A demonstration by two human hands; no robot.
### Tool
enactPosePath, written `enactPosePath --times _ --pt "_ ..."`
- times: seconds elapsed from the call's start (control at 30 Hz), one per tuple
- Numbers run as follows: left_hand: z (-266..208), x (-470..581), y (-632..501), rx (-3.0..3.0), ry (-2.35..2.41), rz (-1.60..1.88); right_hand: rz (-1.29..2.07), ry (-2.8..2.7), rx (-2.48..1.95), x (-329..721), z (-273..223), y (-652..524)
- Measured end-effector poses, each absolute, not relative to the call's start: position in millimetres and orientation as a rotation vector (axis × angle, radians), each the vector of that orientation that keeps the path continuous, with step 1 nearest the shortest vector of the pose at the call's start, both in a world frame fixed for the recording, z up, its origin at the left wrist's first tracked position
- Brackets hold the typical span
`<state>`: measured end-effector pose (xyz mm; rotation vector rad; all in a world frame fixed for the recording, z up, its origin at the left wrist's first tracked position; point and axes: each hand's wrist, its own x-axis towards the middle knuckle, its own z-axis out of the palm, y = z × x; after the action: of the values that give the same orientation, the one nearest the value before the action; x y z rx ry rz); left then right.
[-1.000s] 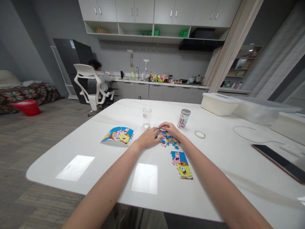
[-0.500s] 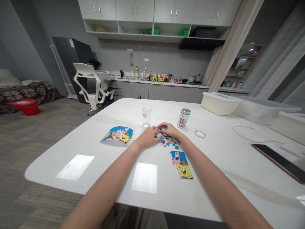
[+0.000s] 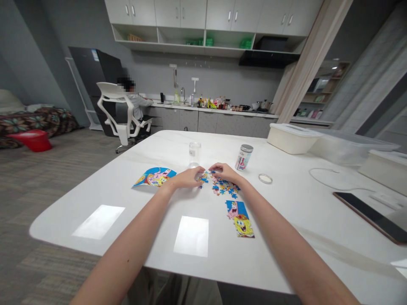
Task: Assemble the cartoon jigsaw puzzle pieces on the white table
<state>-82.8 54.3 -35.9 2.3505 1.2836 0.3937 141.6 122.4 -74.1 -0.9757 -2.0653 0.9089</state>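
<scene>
My left hand (image 3: 187, 177) rests on the table with thumb and fingers apart, at the left edge of a small cluster of jigsaw pieces (image 3: 206, 177). On the other side, my right hand (image 3: 225, 172) arches over the main heap of loose pieces (image 3: 226, 187), its fingertips among them; it appears open, though part of it is hidden. Nearer me lies a joined strip of puzzle (image 3: 241, 219) with pink and yellow cartoon figures. A curved picture sheet (image 3: 154, 176) is left of my left hand. Behind the hands stands a clear jar (image 3: 195, 153).
A printed canister with a silver lid (image 3: 244, 157) stands beyond my right hand, near a round lid (image 3: 265, 178). Along the right are a phone (image 3: 370, 215), a white cable (image 3: 327, 181) and lidded storage boxes (image 3: 291, 140). A person (image 3: 136, 103) sits at the far counter.
My left hand has drawn left, away from my right hand, and its fingers have spread. A small cluster of pieces now shows between the hands. My right hand has barely moved.
</scene>
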Motion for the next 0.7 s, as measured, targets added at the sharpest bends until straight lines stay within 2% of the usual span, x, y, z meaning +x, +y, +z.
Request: enactPosePath --times 0.2,0.47,0.7 --pt "-37.6 -92.8 60.4 2.369 1.153 0.393 0.843 -2.142 -1.004 141.2 -67.9 117.9" --pt "-51.4 -83.6 64.9 2.441 1.186 0.583 0.984 -2.074 -0.993 142.9 -68.2 119.3" --pt "-51.3 -78.9 64.8 2.501 1.166 0.61 1.034 -2.022 -1.013 144.1 -71.8 123.4"
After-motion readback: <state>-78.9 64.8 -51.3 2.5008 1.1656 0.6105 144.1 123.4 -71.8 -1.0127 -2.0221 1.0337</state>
